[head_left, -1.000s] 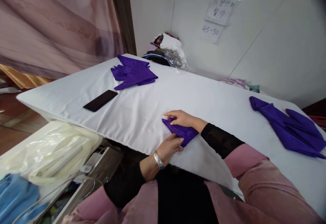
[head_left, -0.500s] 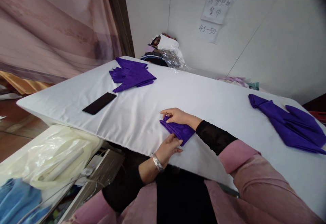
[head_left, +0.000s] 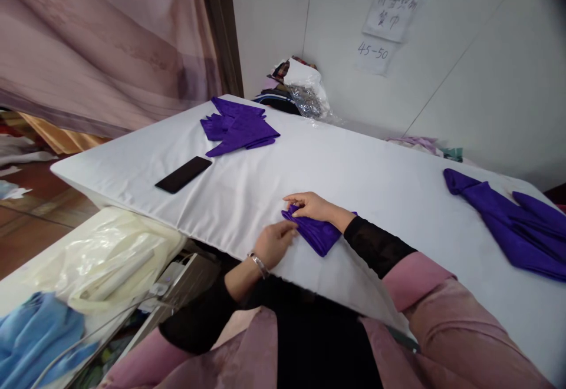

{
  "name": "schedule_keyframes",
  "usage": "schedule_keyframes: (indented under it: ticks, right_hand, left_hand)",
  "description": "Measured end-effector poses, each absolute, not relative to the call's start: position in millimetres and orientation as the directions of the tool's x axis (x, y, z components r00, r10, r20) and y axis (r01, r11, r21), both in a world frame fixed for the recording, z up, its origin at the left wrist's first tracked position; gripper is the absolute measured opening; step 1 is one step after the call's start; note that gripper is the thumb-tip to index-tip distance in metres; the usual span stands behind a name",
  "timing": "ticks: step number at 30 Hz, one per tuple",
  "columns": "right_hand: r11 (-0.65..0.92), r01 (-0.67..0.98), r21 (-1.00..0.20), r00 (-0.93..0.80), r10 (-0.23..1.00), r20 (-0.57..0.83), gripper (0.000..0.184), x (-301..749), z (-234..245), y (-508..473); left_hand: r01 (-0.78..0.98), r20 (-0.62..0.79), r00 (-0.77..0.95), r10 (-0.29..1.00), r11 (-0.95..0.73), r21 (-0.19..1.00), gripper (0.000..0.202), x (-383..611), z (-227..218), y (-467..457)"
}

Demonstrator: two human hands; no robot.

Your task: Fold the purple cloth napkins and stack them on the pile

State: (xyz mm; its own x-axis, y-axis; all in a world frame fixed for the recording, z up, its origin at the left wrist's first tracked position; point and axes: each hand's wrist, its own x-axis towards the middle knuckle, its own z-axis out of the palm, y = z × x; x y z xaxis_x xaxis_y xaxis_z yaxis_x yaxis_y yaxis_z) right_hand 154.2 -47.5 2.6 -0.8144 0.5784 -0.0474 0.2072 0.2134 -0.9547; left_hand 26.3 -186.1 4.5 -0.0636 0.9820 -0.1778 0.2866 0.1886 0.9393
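Right hand (head_left: 312, 206) gripping the pleated purple cloth (head_left: 319, 234)

Taking the phone (head_left: 183, 175) as my marker, the pleated purple cloth lies on the white table (head_left: 375, 177), to the phone's right and closer to me. My right hand reaches over it, thumb and fingers pinching its upper left corner. My left hand (head_left: 272, 244), with a silver bracelet (head_left: 259, 264) at the wrist, has its fingertips at the cloth's left edge; I cannot tell whether they grip it. A spread purple cloth (head_left: 245, 125) lies just beyond the phone, slightly right. Another purple cloth (head_left: 499, 224) lies well to the phone's right. Nearer me than the phone, leftward, is a pale plastic bag (head_left: 110, 253).
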Motion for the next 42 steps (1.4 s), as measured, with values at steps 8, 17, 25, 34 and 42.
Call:
schedule_keyframes:
  ticks: [8,17,25,34,42]
  right_hand:
    - [0.187,0.176,-0.966,-0.806,0.591,-0.033,0.053,157.3,4.5,-50.5]
    - [0.195,0.174,-0.965,-0.815,0.579,-0.030,0.056,154.7,3.9,-50.5]
    - [0.219,0.188,-0.957,-0.817,0.576,-0.029,0.059,151.8,2.4,-51.9]
    - [0.294,0.198,-0.935,-0.816,0.578,0.009,0.066,150.4,-0.2,-53.3]
    - [0.334,0.136,-0.933,-0.824,0.560,0.080,0.078,150.4,-12.2,-51.3]
  left_hand:
    - [0.826,0.183,0.059,0.981,-0.151,0.543,0.024,-21.4,-8.5,-139.1]
    - [0.814,0.164,0.136,0.977,-0.204,0.544,0.022,-27.5,-14.1,-127.9]
    - [0.763,0.139,0.058,0.989,-0.134,0.632,0.022,-23.1,-8.9,-131.7]
    - [0.681,0.203,0.015,0.979,-0.158,0.715,0.041,-18.6,-8.0,-139.7]
    - [0.672,0.426,0.420,0.802,-0.590,0.448,0.044,-21.2,1.3,-145.2]
